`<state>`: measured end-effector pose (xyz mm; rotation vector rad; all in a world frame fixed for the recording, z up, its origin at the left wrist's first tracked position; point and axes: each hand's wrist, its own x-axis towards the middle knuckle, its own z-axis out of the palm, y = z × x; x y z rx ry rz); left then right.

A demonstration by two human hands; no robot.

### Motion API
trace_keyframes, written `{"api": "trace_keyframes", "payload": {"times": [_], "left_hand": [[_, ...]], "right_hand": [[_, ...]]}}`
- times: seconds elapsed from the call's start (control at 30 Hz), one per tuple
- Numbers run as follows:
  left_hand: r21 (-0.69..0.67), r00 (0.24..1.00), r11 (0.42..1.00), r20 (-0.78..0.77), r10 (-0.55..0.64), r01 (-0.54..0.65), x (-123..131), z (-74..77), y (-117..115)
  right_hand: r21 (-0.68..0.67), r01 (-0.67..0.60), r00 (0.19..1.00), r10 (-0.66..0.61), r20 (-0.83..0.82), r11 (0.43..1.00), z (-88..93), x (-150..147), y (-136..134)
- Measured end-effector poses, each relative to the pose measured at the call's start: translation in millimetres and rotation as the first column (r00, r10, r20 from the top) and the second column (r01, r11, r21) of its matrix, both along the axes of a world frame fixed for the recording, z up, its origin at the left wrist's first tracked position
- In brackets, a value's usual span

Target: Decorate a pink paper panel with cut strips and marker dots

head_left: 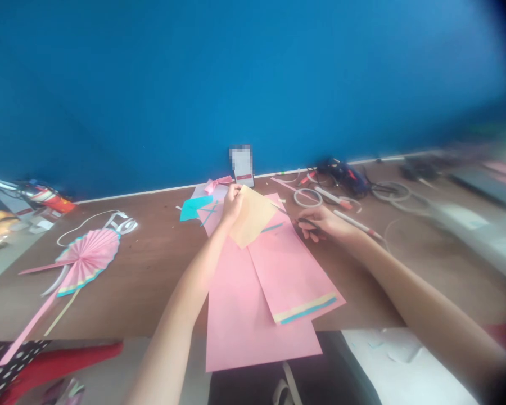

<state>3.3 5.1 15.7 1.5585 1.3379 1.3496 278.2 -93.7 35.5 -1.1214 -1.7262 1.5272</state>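
My left hand point(233, 205) pinches the upper left corner of a pale yellow sheet of paper point(255, 216) and holds it tilted above the table. In my right hand point(320, 220) is a pair of scissors point(281, 209), its blades pointing left at the sheet's right edge. Whether the blades are open is too blurred to tell. Beneath lie a large pink sheet point(236, 315) and a second pink sheet point(295, 270), which has yellow and blue strips along its near edge. A blue strip point(272, 227) rests near the yellow paper.
A pleated pink paper fan point(90, 256) with ribbon tails lies on the brown table point(152, 292) at left. Turquoise paper point(195, 208) is left of my left hand. A phone point(242, 166) leans on the blue wall. A tape ring point(307, 197) and cables sit at right.
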Motion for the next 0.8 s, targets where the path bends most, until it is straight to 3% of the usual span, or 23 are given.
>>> {"api": "trace_keyframes", "payload": {"times": [0.8], "left_hand": [[0.020, 1.000, 1.000, -0.017, 0.014, -0.013, -0.7, -3.0, 2.4]], "right_hand": [[0.004, -0.008, 1.000, 0.008, -0.008, 1.000, -3.4, -0.7, 1.2]]}}
